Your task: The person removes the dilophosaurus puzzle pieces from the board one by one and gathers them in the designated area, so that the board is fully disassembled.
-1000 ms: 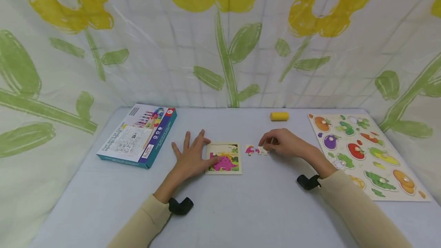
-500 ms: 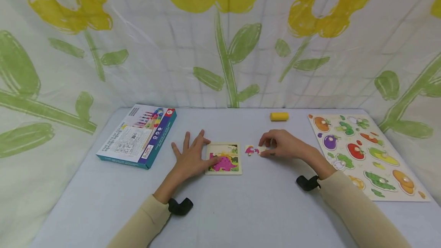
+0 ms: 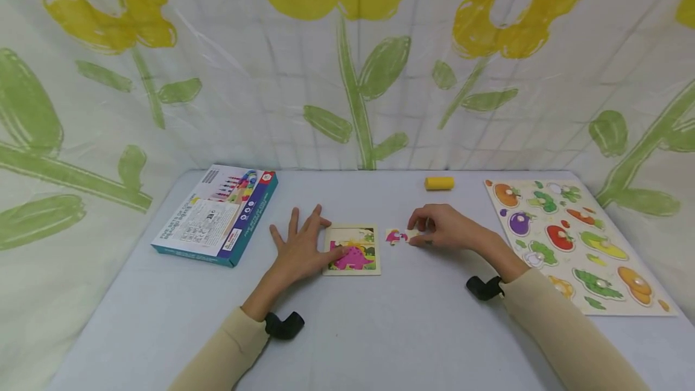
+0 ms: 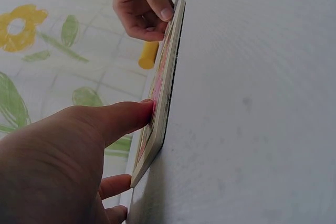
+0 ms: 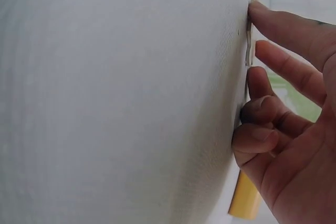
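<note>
My left hand has its fingers spread, with the thumb pressing on the pink dinosaur of a small framed jigsaw puzzle. In the left wrist view a fingertip touches the edge of the puzzle frame. Just right of the frame, loose jigsaw pieces with pink and white printing lie on the table. My right hand pinches a jigsaw piece at the right end of these between thumb and index finger, flat on the cloth. In the head view the fingers hide most of it.
A yellow cylinder lies behind the right hand. To the right is a vegetable peg board, partly behind the right forearm. A blue-edged box lies at the left. A flower-printed curtain hangs behind the white-covered table.
The right hand's thumb and index finger have shifted slightly left and closer over the loose jigsaw pieces, covering more of them. The left hand stays in place on the puzzle.
</note>
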The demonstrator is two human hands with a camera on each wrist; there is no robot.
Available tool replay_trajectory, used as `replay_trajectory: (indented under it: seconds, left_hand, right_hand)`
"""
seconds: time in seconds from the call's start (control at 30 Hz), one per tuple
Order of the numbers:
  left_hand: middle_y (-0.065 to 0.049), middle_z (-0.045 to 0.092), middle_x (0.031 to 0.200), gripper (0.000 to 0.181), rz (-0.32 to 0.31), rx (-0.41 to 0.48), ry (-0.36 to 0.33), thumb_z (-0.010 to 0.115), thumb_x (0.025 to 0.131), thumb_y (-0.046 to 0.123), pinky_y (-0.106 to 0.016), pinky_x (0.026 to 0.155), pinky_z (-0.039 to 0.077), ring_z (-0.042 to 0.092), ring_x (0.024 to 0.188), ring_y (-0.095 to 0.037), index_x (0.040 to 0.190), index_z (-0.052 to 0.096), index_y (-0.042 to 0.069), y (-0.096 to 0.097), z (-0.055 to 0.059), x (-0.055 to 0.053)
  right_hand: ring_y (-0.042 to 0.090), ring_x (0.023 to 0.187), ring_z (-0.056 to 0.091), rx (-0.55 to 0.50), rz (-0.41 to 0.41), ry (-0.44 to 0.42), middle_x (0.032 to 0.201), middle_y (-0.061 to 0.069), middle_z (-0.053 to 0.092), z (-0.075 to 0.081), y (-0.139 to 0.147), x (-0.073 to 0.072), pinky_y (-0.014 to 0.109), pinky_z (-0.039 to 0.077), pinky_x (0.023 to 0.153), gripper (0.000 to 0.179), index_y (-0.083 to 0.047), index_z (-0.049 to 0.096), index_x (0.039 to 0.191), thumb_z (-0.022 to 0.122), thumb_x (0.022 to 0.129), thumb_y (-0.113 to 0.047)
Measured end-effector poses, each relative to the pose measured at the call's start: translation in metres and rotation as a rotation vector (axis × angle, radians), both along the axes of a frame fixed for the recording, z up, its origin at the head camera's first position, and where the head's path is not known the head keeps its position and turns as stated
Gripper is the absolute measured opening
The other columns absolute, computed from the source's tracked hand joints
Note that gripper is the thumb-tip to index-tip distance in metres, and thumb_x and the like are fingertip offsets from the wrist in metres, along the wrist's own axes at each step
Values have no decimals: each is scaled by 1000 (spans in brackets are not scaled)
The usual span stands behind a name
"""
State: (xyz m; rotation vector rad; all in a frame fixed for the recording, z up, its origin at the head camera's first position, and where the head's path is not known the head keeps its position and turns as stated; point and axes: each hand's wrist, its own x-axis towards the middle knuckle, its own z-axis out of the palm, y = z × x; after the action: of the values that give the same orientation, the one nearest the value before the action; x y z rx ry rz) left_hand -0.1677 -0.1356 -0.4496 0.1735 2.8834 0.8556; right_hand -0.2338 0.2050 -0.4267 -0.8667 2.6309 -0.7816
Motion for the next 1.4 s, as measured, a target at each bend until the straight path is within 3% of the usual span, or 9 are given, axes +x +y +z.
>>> replay_trajectory:
  seconds: [0.43, 0.67, 1.1, 1.4]
  left_hand:
    - [-10, 20, 179, 81, -2, 2, 5, 73, 88, 62, -82, 117, -22, -8, 166, -48, 150, 51, 16, -1, -2, 0]
    - [-9, 18, 180, 79, -4, 2, 2, 72, 88, 64, -83, 116, -22, -9, 166, -47, 148, 53, 16, -1, -2, -1]
    - [-10, 18, 180, 77, -1, -28, 9, 72, 89, 62, -84, 117, -19, -7, 166, -49, 148, 53, 16, 2, 3, 0]
    - [-10, 19, 179, 77, -1, -19, 9, 73, 89, 61, -84, 116, -19, -6, 166, -50, 147, 53, 15, 1, 2, 1]
  right_hand:
    - [11, 78, 54, -42, 9, 27, 89, -4, 66, 1, 0, 0, 23, 47, 69, 15, -17, 75, 110, 79, 97, -23]
    - [11, 75, 56, -92, 63, 12, 86, -4, 68, 7, -25, 0, 23, 48, 67, 14, -15, 75, 110, 78, 96, -20]
    - [8, 81, 57, 3, 197, 7, 91, -4, 68, 12, -82, -1, 24, 51, 77, 17, -16, 77, 114, 77, 97, -18]
    - [6, 82, 57, 56, 255, 13, 95, -1, 69, 12, -90, 0, 22, 50, 77, 23, -14, 78, 119, 78, 96, -15]
